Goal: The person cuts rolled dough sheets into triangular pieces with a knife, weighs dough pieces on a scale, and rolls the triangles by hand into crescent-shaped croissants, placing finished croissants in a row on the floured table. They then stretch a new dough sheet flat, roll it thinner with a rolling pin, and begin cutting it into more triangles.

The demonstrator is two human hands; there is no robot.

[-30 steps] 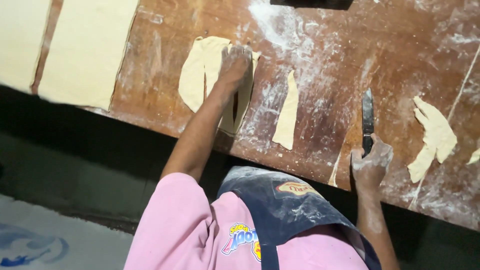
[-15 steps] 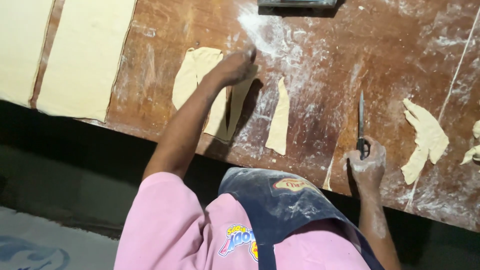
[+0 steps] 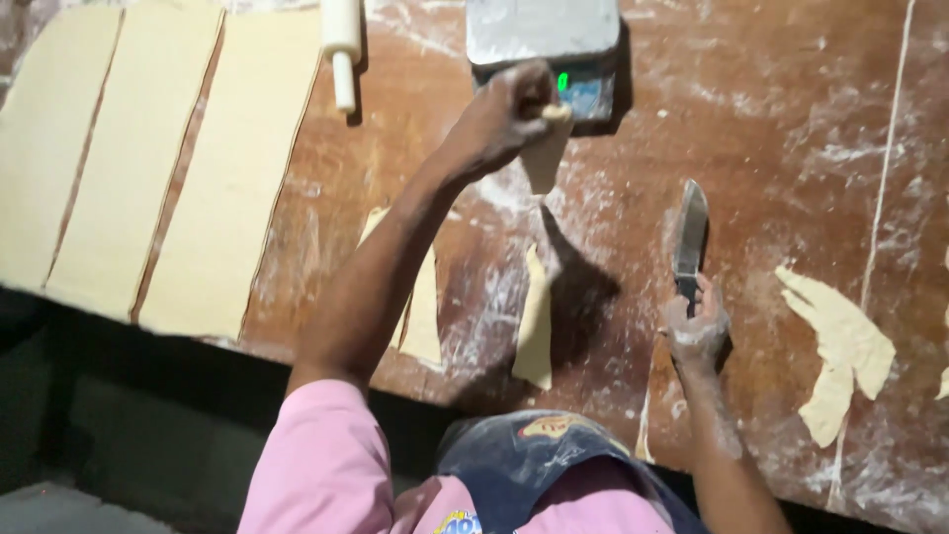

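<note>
I saw left hand (image 3: 502, 117) clamped on one dough piece (image 3: 546, 150); right hand (image 3: 698, 331) gripped one knife (image 3: 690, 237); three dough sheets (image 3: 222, 168) on table (image 3: 771, 129).

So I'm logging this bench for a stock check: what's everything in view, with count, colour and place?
Table: one, brown wood dusted with flour, fills the view.
Dough sheets: three, pale yellow, side by side at far left.
Rolling pin: one, white, top edge beside the sheets.
Scale: one, grey with a lit display, top centre.
Dough strip: one, pale yellow, near front edge at centre.
Dough piece: one, pale yellow, partly under the left arm.
Dough scraps: pale yellow, at right; count unclear.
Knife: one, dark blade, in right hand.
Dough lump: one, pale, in left hand.
Left hand: raised by the scale.
Right hand: floured, on the knife handle.
</note>
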